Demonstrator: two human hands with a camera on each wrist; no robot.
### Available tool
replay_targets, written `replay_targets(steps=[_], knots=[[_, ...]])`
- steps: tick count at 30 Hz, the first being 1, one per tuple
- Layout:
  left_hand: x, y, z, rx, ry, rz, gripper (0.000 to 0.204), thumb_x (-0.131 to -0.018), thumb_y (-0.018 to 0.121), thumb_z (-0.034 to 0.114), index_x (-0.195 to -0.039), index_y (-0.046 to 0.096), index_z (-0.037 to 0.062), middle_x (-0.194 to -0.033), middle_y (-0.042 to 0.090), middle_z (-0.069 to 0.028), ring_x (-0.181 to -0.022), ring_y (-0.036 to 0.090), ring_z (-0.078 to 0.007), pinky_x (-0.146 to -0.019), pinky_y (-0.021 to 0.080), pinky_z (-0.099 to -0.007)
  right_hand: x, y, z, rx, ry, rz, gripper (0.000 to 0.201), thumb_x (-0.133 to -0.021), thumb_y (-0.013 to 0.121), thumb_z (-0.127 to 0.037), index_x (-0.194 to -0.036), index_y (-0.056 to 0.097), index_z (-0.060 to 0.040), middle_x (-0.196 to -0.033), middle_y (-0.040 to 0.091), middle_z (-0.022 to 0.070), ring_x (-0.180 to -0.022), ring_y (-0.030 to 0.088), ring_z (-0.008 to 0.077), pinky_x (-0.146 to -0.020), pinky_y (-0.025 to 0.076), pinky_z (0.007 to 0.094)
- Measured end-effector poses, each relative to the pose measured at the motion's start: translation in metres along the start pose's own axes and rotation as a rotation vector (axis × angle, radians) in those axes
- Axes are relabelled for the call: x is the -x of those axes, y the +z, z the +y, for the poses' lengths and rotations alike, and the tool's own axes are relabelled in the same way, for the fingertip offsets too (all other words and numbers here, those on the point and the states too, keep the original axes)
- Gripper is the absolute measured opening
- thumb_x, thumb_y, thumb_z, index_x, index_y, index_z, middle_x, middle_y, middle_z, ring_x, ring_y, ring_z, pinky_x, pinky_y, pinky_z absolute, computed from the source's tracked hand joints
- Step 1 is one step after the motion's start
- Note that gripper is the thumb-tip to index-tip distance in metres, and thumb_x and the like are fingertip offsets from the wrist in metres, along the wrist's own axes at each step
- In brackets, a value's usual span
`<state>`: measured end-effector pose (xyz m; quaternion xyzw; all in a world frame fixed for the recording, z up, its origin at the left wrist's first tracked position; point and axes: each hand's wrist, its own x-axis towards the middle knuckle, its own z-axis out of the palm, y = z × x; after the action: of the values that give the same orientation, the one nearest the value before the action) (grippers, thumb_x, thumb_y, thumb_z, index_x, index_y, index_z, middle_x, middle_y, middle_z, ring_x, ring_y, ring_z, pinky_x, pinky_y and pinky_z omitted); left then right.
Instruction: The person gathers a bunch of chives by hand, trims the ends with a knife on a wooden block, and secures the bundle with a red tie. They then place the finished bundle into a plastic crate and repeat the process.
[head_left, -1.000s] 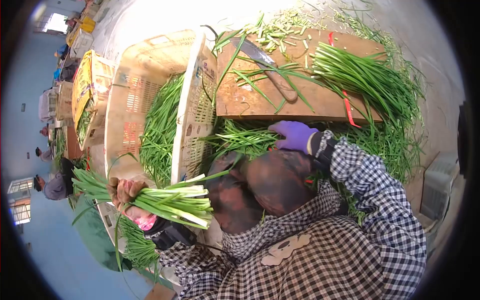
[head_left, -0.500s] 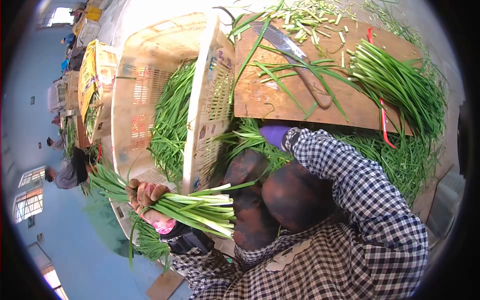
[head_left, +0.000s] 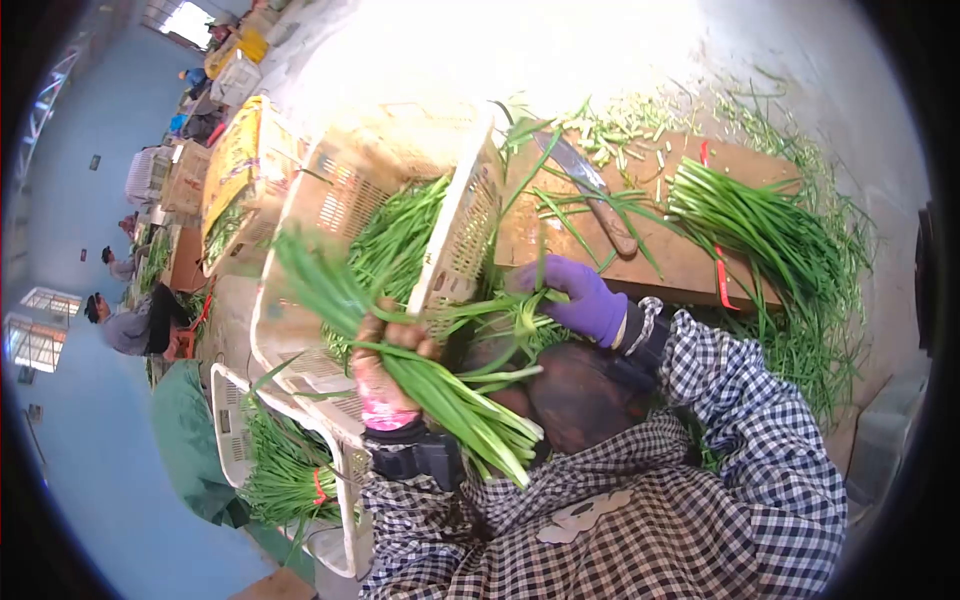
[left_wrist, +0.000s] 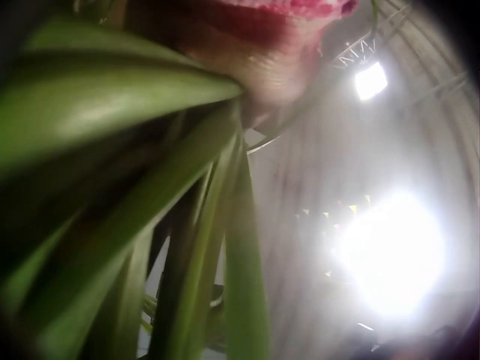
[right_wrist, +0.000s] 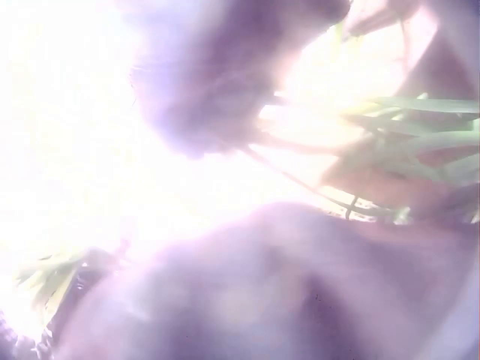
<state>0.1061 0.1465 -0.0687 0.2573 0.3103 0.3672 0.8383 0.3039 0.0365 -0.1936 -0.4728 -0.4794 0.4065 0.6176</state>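
My bare left hand (head_left: 390, 350) grips a bunch of garlic chives (head_left: 465, 410), white stem ends slanting down toward my lap and leaves fanning up over a crate. In the left wrist view, flat leaves (left_wrist: 244, 262) fill the near side below the hand. My right hand (head_left: 585, 305), in a purple glove, pinches a few loose chives (head_left: 525, 318) above my knees, fingers bent. Glare washes out much of the right wrist view, where stalks (right_wrist: 427, 139) show beside the blurred glove (right_wrist: 225, 82).
A wooden board (head_left: 515, 245) holds a knife (head_left: 605, 215), cut stem ends, a red strap (head_left: 721, 278) and a chive pile (head_left: 760, 215). A plastic crate (head_left: 465, 215) with chives stands beside it. Another crate (head_left: 345, 500) holds a bunch tied in red (head_left: 280, 475).
My left hand has brought its bunch inward, nearer the right hand, stems now tilting downward. The right hand reached into the loose chives under the board, then came up with some.
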Motion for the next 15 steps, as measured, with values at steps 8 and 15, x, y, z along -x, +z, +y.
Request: replay_targets(steps=[8, 15], knots=[[0.059, 0.008, -0.004, -0.156, -0.195, -0.134, 0.039, -0.087, 0.056, 0.033, -0.111, 0.052, 0.0034, -0.092, 0.061, -0.0094, -0.069, 0.060, -0.0194, -0.058, 0.050, -0.0286, -0.048, 0.046, -0.100, 0.439, -0.869, -0.004, 0.010, -0.080, 0.060, -0.012, -0.090, 0.060, -0.0114, -0.100, 0.061, 0.0080, -0.104, 0.055, 0.0331, -0.086, 0.047, 0.0414], [0.052, -0.041, -0.015, -1.347, 0.090, -0.213, 0.024, -0.091, 0.048, 0.016, -0.112, 0.052, 0.0041, -0.104, 0.058, -0.0047, -0.093, 0.057, -0.0162, -0.071, 0.051, -0.0308, -0.047, 0.073, -0.126, 0.649, -0.787, -0.357, 0.038, -0.079, 0.056, -0.012, -0.117, 0.052, -0.0077, -0.111, 0.055, 0.0154, -0.104, 0.053, 0.0343, -0.085, 0.047, 0.0403]])
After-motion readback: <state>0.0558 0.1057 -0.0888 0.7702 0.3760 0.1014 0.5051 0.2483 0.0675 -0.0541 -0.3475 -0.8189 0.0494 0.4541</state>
